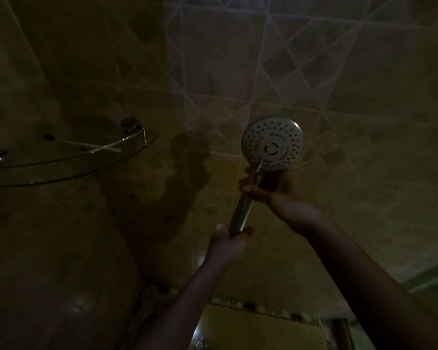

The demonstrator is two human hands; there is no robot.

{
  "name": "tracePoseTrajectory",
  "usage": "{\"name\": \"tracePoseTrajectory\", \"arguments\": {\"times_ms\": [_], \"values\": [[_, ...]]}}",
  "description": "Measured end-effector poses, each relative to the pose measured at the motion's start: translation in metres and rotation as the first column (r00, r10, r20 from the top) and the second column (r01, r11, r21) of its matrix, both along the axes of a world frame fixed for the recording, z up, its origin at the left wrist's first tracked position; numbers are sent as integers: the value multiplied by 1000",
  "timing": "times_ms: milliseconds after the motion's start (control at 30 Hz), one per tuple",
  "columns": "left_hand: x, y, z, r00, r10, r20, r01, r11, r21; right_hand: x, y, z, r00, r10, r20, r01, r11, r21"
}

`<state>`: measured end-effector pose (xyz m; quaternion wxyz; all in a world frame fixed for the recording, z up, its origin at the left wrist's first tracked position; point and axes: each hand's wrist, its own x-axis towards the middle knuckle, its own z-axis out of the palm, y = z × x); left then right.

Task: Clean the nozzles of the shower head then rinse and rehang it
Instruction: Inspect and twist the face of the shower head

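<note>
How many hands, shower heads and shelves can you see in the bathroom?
Hands: 2, the left hand at the handle's bottom end and the right hand just under the face.
Shower heads: 1, the shower head.
Shelves: 1, the corner shelf on the wall.
Total: 4

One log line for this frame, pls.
shower head: off holder, nozzles facing camera | left hand: grips handle bottom | right hand: grips handle top
</note>
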<state>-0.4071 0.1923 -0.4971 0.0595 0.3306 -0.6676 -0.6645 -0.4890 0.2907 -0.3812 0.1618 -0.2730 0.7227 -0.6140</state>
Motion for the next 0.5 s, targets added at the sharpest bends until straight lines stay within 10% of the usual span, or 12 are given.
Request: {"name": "tracePoseTrajectory", "arguments": {"times_ms": [500], "values": [[-14, 9, -85, 991, 45, 126, -34, 995, -93, -46, 11, -63, 964, 251, 83, -243, 965, -97]]}}
